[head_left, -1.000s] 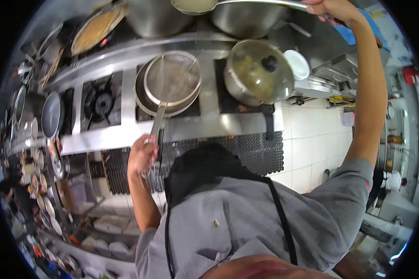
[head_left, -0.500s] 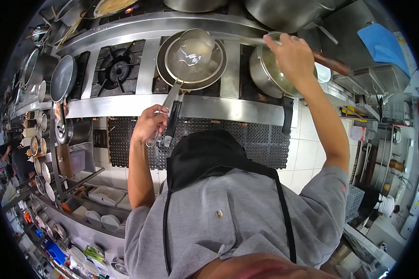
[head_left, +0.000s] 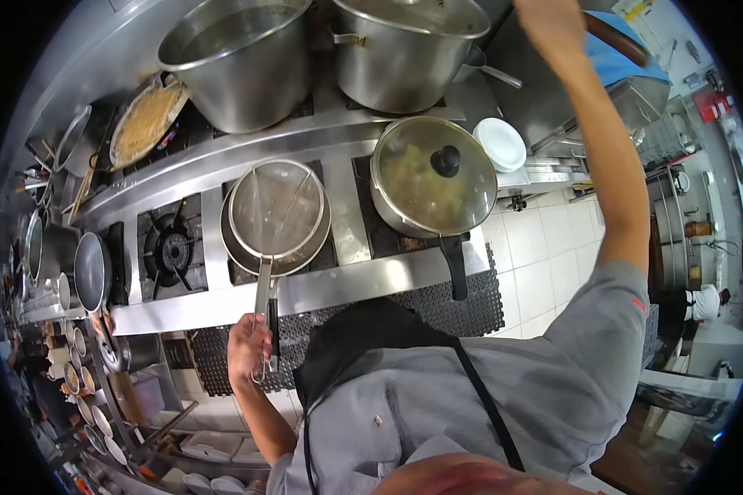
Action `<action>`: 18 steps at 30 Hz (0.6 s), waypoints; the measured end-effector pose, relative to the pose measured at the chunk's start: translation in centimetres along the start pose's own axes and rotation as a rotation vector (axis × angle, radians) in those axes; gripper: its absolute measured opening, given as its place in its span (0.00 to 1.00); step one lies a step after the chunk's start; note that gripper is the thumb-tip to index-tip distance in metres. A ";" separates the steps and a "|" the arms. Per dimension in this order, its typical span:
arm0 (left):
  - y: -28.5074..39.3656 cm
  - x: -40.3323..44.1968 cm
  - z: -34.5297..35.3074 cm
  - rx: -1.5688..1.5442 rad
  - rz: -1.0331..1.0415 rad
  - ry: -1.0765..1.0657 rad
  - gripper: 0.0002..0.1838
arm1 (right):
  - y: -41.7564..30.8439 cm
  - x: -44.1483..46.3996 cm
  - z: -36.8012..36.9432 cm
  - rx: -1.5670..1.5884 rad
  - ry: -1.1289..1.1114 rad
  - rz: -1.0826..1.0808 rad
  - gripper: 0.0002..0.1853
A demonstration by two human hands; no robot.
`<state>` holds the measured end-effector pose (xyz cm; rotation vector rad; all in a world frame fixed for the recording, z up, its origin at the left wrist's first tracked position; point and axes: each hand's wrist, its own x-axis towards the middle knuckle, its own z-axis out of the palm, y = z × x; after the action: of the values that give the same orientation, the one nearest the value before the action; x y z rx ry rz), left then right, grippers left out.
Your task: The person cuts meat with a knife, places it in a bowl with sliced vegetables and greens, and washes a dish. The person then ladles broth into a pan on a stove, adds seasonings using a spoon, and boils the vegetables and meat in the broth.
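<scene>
My left hand (head_left: 249, 345) is closed around the metal handle of a round mesh strainer (head_left: 276, 206). The strainer rests over a pan (head_left: 326, 235) on the burner, and the pan's black handle points toward me beside my hand. At the top edge, my right hand (head_left: 553, 29) is raised and closed on a ladle, whose brown wooden handle (head_left: 615, 39) sticks out to the right. The ladle's bowl is out of view.
Right of the strainer stands a glass-lidded pot (head_left: 433, 186) with yellowish food inside. Two tall stockpots (head_left: 239, 91) stand at the back. A tray of food (head_left: 146, 124) lies behind left, a frying pan (head_left: 93, 272) at far left. White plates (head_left: 501, 144) sit right of the pot.
My right hand has carried the ladle from over the strainer up and away toward the back right. The view has shifted, showing more of the back of the stove. My left hand keeps its hold.
</scene>
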<state>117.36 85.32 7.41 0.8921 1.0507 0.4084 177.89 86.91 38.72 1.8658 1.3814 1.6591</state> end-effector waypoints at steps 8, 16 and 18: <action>-0.7 -0.4 2.1 -0.081 -0.015 0.054 0.08 | -6.1 1.7 13.5 0.165 -0.229 -0.135 0.06; -0.5 -0.9 2.7 -0.067 -0.034 0.083 0.09 | -1.6 2.7 13.6 1.038 -1.147 0.525 0.10; -0.6 -0.7 2.5 -0.084 -0.032 0.079 0.10 | 0.6 2.9 12.1 0.938 -1.226 0.473 0.10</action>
<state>119.15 83.45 7.81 0.7889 1.1104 0.4608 188.49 93.27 37.36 2.9648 1.1450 -0.4091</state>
